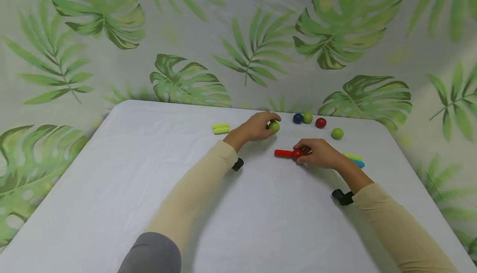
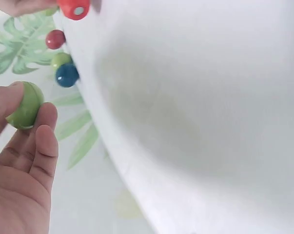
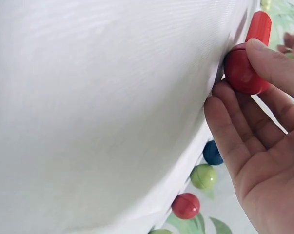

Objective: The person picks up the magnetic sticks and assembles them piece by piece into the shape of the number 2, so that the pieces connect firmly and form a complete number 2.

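In the head view, the left hand is pinching a green ball near the centre of the frame; whether that ball is resting on the surface is not clear. The right hand, right of centre, is gripping a red ball, which is meeting the right end of a red stick. This grip is probably steadying the ball against rolling and leaving the stick projecting leftward. In the left wrist view, a silvery disc is showing on the stick's exposed end, possibly a magnet, which would explain the end contact. At upper right of the head view, a blue ball and a second green ball are sitting together; another red ball and a third green ball are lying farther right. Yellow-green sticks are lying left of the left hand; a blue stick is lying beside the right arm.
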`<state>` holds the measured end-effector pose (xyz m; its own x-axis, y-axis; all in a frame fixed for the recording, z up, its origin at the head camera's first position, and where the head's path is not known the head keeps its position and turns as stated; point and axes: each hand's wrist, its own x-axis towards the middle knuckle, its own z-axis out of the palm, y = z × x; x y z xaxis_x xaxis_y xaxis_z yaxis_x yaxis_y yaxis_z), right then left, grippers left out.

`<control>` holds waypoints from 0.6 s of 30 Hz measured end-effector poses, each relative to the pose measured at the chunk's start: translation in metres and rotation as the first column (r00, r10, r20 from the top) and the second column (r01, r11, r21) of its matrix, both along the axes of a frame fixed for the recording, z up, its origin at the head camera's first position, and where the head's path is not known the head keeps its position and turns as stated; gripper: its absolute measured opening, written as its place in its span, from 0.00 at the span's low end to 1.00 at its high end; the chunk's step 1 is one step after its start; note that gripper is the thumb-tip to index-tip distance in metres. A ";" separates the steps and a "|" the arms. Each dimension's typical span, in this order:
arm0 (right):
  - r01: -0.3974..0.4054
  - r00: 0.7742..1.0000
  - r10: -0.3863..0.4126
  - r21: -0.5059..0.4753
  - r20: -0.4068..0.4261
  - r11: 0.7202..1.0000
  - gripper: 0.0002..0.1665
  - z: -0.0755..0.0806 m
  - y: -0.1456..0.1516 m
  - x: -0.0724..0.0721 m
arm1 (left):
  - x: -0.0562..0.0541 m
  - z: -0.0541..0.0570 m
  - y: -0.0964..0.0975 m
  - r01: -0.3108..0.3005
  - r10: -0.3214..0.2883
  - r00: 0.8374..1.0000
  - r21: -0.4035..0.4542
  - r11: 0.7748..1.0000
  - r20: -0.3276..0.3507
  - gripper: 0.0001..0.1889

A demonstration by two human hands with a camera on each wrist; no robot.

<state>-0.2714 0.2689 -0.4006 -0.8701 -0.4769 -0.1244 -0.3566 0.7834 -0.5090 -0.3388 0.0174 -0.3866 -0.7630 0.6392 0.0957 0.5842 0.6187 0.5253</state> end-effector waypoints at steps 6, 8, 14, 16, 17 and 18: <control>-0.014 1.000 0.014 0.004 0.024 1.000 0.22 -0.005 -0.006 -0.004 | 0.019 0.011 -0.027 0.075 -0.073 0.997 0.040 0.996 -0.036 0.17; -0.023 1.000 0.023 0.006 0.020 1.000 0.22 -0.005 -0.011 -0.007 | 0.023 0.008 -0.038 0.079 -0.078 0.997 0.049 0.996 -0.015 0.17; -0.044 0.999 0.044 0.007 -0.015 0.999 0.22 -0.003 -0.025 -0.015 | 0.037 -0.003 -0.068 0.063 -0.066 0.998 0.086 0.994 0.026 0.18; -0.051 0.999 0.051 0.003 -0.016 0.999 0.22 -0.003 -0.030 -0.017 | 0.043 -0.007 -0.077 0.061 -0.063 0.998 0.093 0.994 0.017 0.16; -0.053 0.999 0.053 -0.002 -0.012 0.999 0.22 -0.002 -0.032 -0.018 | 0.047 -0.009 -0.082 0.059 -0.061 0.998 0.095 0.994 0.012 0.16; -0.056 0.998 0.056 -0.007 -0.006 0.998 0.22 -0.002 -0.035 -0.019 | 0.052 -0.011 -0.087 0.059 -0.060 0.998 0.096 0.994 0.002 0.15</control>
